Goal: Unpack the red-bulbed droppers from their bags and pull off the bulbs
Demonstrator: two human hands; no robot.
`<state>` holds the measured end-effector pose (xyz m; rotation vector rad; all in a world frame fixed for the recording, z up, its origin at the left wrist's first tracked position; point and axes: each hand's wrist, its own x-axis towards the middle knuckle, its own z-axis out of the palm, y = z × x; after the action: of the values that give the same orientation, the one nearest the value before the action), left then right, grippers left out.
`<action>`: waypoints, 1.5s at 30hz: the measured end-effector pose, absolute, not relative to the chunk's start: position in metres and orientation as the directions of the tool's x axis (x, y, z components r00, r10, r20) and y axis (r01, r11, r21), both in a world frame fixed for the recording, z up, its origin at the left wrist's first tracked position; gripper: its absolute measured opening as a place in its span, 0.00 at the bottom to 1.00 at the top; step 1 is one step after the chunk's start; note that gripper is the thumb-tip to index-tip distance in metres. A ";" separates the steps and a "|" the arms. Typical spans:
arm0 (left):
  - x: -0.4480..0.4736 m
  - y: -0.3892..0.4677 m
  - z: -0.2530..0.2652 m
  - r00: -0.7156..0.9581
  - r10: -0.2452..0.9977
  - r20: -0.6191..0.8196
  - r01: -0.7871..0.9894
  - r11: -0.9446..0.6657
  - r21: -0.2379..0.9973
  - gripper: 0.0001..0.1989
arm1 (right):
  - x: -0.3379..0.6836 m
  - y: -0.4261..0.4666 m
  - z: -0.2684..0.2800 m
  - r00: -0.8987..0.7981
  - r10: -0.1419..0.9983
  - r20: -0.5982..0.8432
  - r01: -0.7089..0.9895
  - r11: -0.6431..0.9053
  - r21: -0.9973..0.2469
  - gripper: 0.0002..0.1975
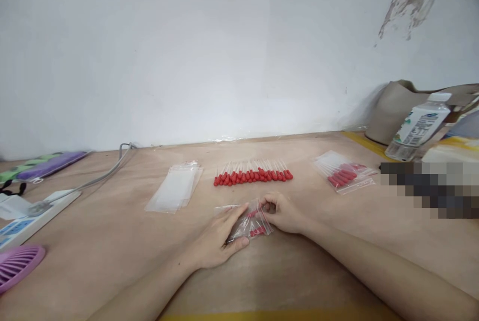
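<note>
Bag of clear thin plastic (239, 230), red-ended pieces within, lying on the wooden-toned tabletop (299, 271) between the hands. Left hand (217, 242): thumb and fingers spread, touching the bag's left part. Right hand (280, 212): fingers curled at the bag's right edge; fingertips partly hidden, so a pinch cannot be told for certain. Beyond: row of slender pale sticks with red ends (253, 177). Left of row: overlapping flat translucent plastic bags (172, 189). Right of row: clear bags containing red-ended sticks (342, 176).

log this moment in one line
left hand: on clear bag | right hand: at its zip end | red-ended sticks: row beyond
</note>
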<state>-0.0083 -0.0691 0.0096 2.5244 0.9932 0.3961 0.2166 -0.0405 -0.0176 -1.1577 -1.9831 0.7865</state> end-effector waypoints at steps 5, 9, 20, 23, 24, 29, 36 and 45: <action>-0.011 -0.071 0.011 0.701 0.704 0.117 0.590 -0.664 0.459 0.31 | 0.231 -0.052 -0.003 -0.551 0.802 0.231 0.291 0.444 -0.847 0.08; -0.011 -0.070 0.009 0.713 0.692 0.112 0.587 -0.677 0.444 0.31 | 0.232 -0.053 0.000 -0.620 0.739 0.264 0.285 0.525 -0.802 0.13; -0.009 -0.067 0.011 0.743 0.656 0.133 0.555 -0.715 0.425 0.31 | 0.223 -0.057 0.002 -0.619 0.716 0.323 0.314 0.603 -0.733 0.08; -0.009 -0.067 0.013 0.753 0.647 0.123 0.553 -0.722 0.416 0.30 | 0.223 -0.057 0.000 -0.558 0.762 0.329 0.352 0.576 -0.737 0.09; -0.008 -0.067 0.013 0.750 0.650 0.121 0.558 -0.720 0.413 0.30 | 0.223 -0.056 -0.001 -0.555 0.760 0.338 0.357 0.585 -0.729 0.09; -0.009 -0.067 0.012 0.742 0.661 0.114 0.568 -0.710 0.418 0.30 | 0.223 -0.056 -0.001 -0.601 0.715 0.356 0.337 0.631 -0.699 0.11; -0.007 -0.066 0.011 0.741 0.661 0.119 0.572 -0.714 0.403 0.30 | 0.226 -0.056 0.003 -0.573 0.741 0.350 0.412 0.629 -0.659 0.09; -0.015 -0.072 0.011 0.695 0.718 0.039 0.685 -0.678 0.265 0.32 | 0.307 -0.019 0.017 -0.411 0.909 0.071 0.313 0.214 -0.925 0.16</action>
<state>-0.0154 -0.0725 0.0113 2.6757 1.1251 0.2055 0.3073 -0.0193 0.0170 -1.1312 -1.8501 1.1885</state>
